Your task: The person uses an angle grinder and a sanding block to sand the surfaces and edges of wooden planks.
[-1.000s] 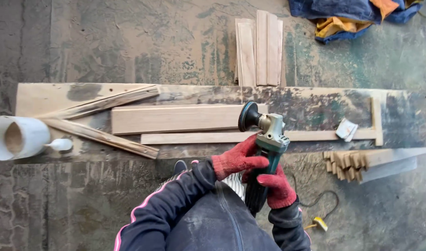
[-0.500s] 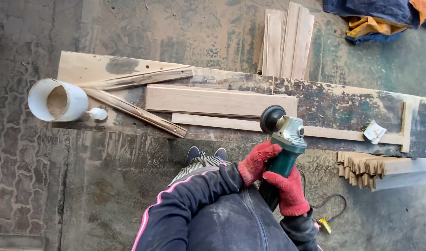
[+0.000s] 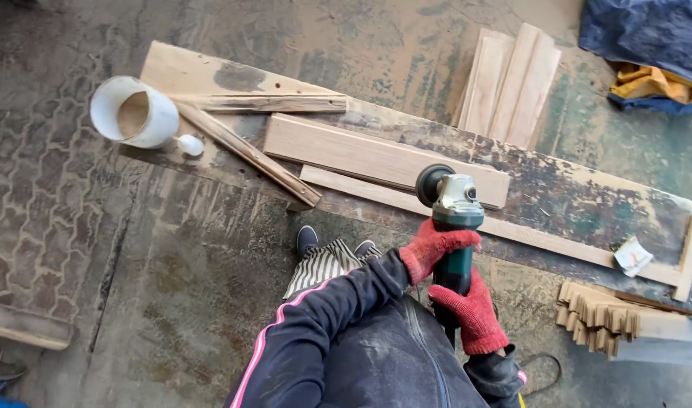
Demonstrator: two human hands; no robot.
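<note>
While both red-gloved hands are wrapped round the angle grinder (image 3: 452, 227), its dark sanding disc hangs just over the near edge of the pale wooden plank (image 3: 384, 160), and from this angle I can't tell whether the disc is actually touching the wood. The left hand (image 3: 434, 248) is clenched around the tool's neck just below the grey gear head; the right hand (image 3: 471, 311) grips the green body lower down, close to the dark jacket. The plank lies flat on a long, stained work board (image 3: 573, 198) set on the concrete floor, with a thinner pale strip (image 3: 542, 240) just beside it on the near side. My read: the sanding is at an early point. The plank's face looks even and clean, but nothing in view shows which stretch, if any, has been worked, so the whole length may be left to go. Beyond the board sits a stack of similar planks (image 3: 512, 87), and whether those are finished or waiting, I can't say. Off to the left a white bucket (image 3: 134, 113) lies tipped on its side next to two rough battens (image 3: 248, 151); a bundle of small wooden wedges (image 3: 599, 313) rests at the right, and a scrap of sandpaper (image 3: 633, 257) lies on the board's far end
</note>
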